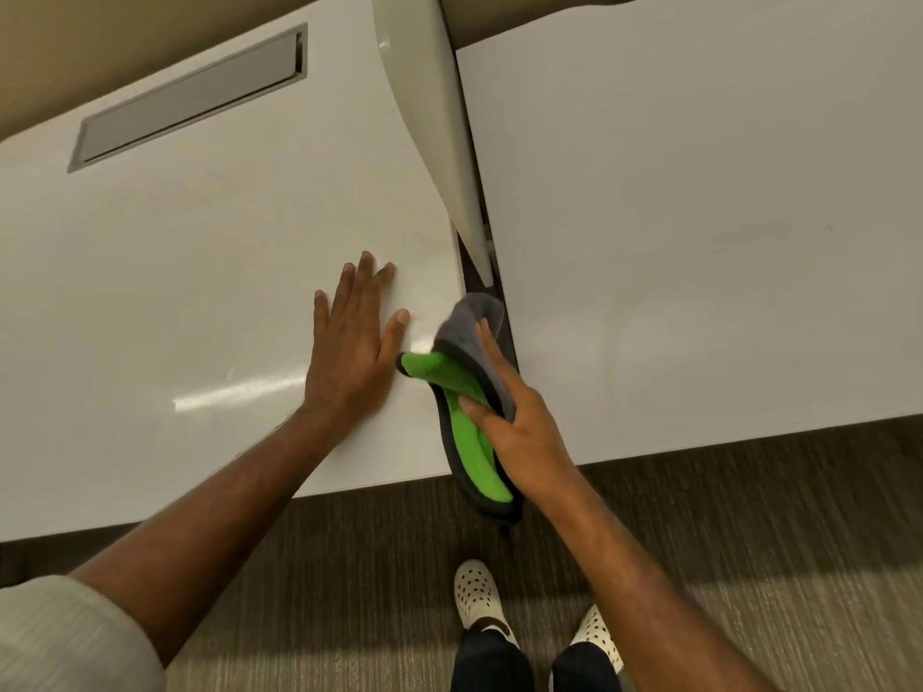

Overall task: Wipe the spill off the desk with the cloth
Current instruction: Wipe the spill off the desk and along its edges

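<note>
My left hand lies flat, fingers spread, on the white desk near its right edge. My right hand grips a green and grey cloth at the desk's right front corner. The cloth is folded, its grey side up at the far end and its green side hanging past the front edge. A faint smear shows on the desk just beyond my left fingertips; no clear spill is visible.
A second white desk stands to the right, across a narrow dark gap. A cream divider panel rises along that gap. A grey cable hatch sits at the back left. Carpet and my two shoes are below.
</note>
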The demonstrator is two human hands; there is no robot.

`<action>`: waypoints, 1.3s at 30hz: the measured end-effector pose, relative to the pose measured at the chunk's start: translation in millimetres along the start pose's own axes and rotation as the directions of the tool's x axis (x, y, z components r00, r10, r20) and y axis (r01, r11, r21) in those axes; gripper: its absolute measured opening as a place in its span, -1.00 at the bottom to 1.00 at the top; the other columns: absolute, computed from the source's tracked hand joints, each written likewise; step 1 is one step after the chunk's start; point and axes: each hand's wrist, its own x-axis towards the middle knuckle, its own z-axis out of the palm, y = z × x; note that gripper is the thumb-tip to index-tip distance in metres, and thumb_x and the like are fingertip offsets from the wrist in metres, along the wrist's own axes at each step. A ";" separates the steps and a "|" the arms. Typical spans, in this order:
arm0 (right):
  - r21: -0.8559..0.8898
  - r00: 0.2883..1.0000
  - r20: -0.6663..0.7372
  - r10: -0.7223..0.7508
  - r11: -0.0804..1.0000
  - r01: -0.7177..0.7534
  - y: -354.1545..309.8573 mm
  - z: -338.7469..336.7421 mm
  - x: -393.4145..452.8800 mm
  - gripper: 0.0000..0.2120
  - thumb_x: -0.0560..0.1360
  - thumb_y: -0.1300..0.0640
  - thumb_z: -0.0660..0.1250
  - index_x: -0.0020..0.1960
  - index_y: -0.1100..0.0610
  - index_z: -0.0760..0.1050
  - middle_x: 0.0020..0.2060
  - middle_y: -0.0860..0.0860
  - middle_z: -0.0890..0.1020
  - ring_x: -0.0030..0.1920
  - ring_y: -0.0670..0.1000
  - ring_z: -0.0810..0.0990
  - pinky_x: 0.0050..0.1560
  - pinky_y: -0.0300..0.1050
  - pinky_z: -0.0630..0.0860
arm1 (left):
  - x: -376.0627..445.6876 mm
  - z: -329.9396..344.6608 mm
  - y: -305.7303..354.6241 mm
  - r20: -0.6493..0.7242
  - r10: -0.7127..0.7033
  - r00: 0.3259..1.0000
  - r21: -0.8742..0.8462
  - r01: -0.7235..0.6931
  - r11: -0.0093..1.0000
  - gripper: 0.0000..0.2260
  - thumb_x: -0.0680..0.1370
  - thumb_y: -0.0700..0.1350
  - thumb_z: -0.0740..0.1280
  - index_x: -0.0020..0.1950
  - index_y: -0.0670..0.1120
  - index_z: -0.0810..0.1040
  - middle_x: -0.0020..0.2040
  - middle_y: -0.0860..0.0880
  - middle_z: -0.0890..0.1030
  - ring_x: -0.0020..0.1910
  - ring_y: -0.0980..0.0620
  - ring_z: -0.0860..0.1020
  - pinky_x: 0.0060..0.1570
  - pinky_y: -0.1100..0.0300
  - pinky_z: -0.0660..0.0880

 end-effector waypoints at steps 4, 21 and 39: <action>0.051 0.998 0.002 0.068 0.996 -0.068 8.1 -3.7 -7.1 -0.41 0.62 0.14 0.34 0.60 -0.04 0.25 0.33 -0.03 0.59 0.24 -0.21 0.59 0.22 -0.35 0.54 | 0.0 0.2 0.9 -0.011 -0.004 1.000 -0.006 0.004 1.000 -0.49 0.70 0.19 -0.07 0.65 0.13 0.02 0.68 0.11 -0.07 0.63 0.16 -0.16 0.59 -0.05 -0.22; 0.117 0.991 0.001 0.137 0.984 -0.136 22.8 -9.5 -36.8 -0.76 0.60 0.09 0.33 0.14 -0.23 0.60 -0.05 -0.24 0.72 0.02 -0.23 0.68 -0.02 -0.41 0.55 | -0.8 2.9 -1.9 -0.039 0.007 0.999 0.015 -0.006 1.000 -0.50 0.71 0.19 -0.06 0.64 0.13 0.03 0.68 0.08 -0.02 0.65 0.11 -0.09 0.59 -0.04 -0.20; 0.126 0.993 0.054 0.108 0.985 -0.114 22.0 -35.6 13.5 -0.84 0.52 0.03 0.37 0.06 0.00 0.65 -0.16 -0.11 0.75 -0.08 -0.10 0.72 -0.07 -0.28 0.60 | -0.5 0.9 -0.2 -0.036 0.006 0.999 -0.002 -0.006 1.000 -0.49 0.69 0.18 -0.04 0.64 0.13 0.04 0.68 0.08 -0.01 0.65 0.10 -0.08 0.60 -0.04 -0.20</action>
